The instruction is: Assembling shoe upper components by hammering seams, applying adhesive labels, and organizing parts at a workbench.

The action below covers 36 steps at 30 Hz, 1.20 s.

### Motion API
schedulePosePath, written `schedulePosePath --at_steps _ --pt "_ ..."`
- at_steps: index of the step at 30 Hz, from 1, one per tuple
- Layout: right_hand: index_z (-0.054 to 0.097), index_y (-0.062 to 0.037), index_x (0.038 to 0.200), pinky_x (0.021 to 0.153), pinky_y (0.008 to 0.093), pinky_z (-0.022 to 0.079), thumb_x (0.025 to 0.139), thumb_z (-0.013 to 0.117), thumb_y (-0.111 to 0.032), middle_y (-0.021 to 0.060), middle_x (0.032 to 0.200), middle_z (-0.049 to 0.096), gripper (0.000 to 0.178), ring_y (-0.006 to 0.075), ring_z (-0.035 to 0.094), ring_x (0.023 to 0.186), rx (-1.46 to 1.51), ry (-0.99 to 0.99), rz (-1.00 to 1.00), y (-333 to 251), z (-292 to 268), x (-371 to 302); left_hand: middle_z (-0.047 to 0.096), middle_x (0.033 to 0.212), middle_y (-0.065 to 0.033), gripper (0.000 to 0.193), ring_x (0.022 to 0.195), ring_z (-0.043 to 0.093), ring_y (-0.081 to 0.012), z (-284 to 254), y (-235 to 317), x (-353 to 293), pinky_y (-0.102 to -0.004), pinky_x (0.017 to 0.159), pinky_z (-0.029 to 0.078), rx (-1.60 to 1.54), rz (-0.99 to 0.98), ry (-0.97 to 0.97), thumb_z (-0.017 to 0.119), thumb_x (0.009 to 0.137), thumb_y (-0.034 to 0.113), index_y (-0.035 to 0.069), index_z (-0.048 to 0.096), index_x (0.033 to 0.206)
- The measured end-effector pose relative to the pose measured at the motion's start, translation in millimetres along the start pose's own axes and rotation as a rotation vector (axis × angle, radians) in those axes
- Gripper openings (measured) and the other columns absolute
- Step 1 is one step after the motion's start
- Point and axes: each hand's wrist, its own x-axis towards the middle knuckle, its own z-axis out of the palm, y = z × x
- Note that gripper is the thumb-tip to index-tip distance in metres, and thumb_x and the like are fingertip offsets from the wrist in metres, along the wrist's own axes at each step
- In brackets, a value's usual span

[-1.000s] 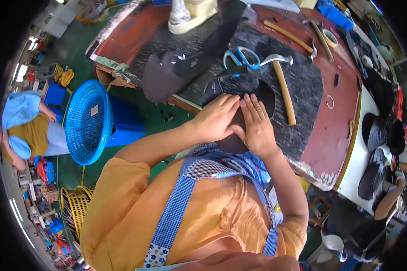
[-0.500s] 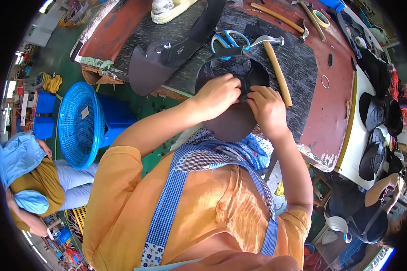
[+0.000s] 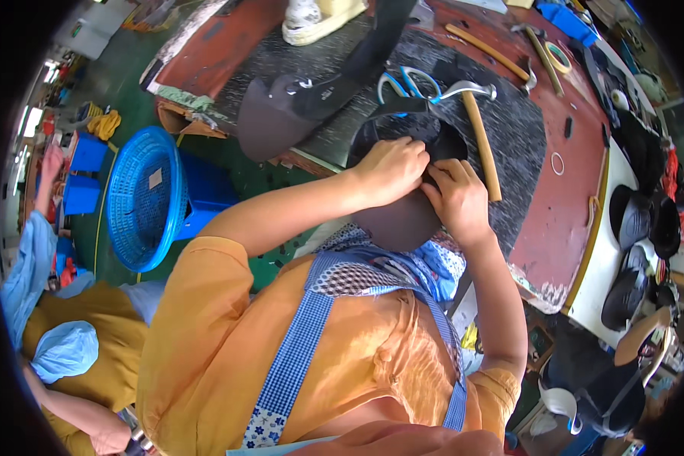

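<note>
Both hands work on a dark leather-like piece [image 3: 399,220], with a rounded brown flap toward me and a black looped part beyond it, at the table's near edge. My left hand [image 3: 394,169] is closed on its middle, fingers curled. Beside it, almost touching, my right hand [image 3: 458,194] pinches the same piece between thumb and fingers. The exact spot they grip is hidden behind the fingers. Just beyond lie blue-handled scissors [image 3: 419,78] and a wooden-handled hammer [image 3: 481,140]. A similar dark piece [image 3: 277,118] with a long black strap lies to the left.
A black cutting mat [image 3: 520,144] covers part of the red worktable [image 3: 551,228]. Farther back are two more hammers, a tape roll [image 3: 557,57] and a cream-and-white foot-shaped form [image 3: 319,23]. A blue basket [image 3: 148,199] stands at left. Co-workers are on both sides.
The view has shifted, so the table and my hands appear a little lower and farther right. Both hands stay on the dark piece. At left, a co-worker has raised an arm.
</note>
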Motion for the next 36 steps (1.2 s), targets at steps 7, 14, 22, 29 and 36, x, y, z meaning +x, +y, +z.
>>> schedulePosePath --at_steps 7,14,22,29,36 --pt "0.066 0.0004 0.102 0.073 0.0344 0.054 0.079 0.066 -0.005 0.0108 0.099 0.065 0.024 0.0264 0.063 0.084 -0.182 -0.149 -0.061 -17.2 2.5 4.7 0.059 0.112 -0.0122 0.034 0.104 0.057 -0.0320 -21.1 -10.6 -39.1 -0.0416 0.091 0.050 -0.284 -0.029 0.094 0.072 0.080 0.019 0.003 0.066 0.110" --pt "0.064 -0.0003 0.118 0.084 0.0377 0.056 0.073 0.064 0.001 0.0192 0.124 0.059 0.045 0.0327 0.061 0.103 -0.172 -0.246 -0.107 -34.4 -12.4 -3.8 0.035 0.156 -0.0169 0.084 0.135 0.039 -0.0336 -35.4 -0.7 -83.3 -0.0485 0.116 0.030 -0.011 0.075 -0.118 0.073 0.080 0.043 -0.002 0.043 0.144" --pt "0.072 -0.0041 0.102 0.092 0.0426 0.050 0.073 0.079 -0.009 0.0165 0.118 0.061 0.030 0.0343 0.059 0.109 0.156 0.005 0.015 29.1 -51.2 -20.9 0.038 0.154 -0.0208 0.083 0.143 0.034 -0.0355 -11.0 20.1 -35.3 -0.0506 0.119 0.024 -0.029 0.042 -0.135 0.071 0.080 0.040 -0.005 0.042 0.144" --pt "0.064 0.0011 0.118 0.088 0.0422 0.052 0.087 0.065 -0.006 0.0254 0.112 0.066 0.031 0.0398 0.067 0.094 0.383 0.198 0.470 120.1 -75.2 -20.8 0.048 0.146 -0.0191 0.054 0.138 0.040 -0.0391 28.4 81.5 13.3 -0.0582 0.115 0.027 -0.200 0.179 0.106 0.066 0.085 0.016 0.002 0.051 0.135" --pt "0.060 0.0095 0.123 0.084 0.0280 0.049 0.093 0.063 -0.008 0.0090 0.100 0.069 0.035 0.0143 0.063 0.092 0.352 0.846 0.831 179.6 -251.2 -112.1 0.054 0.135 -0.0202 0.040 0.127 0.049 -0.0362 113.7 45.7 -125.5 -0.0483 0.107 0.039 -0.308 -0.342 0.026 0.062 0.089 0.011 0.006 0.055 0.128"
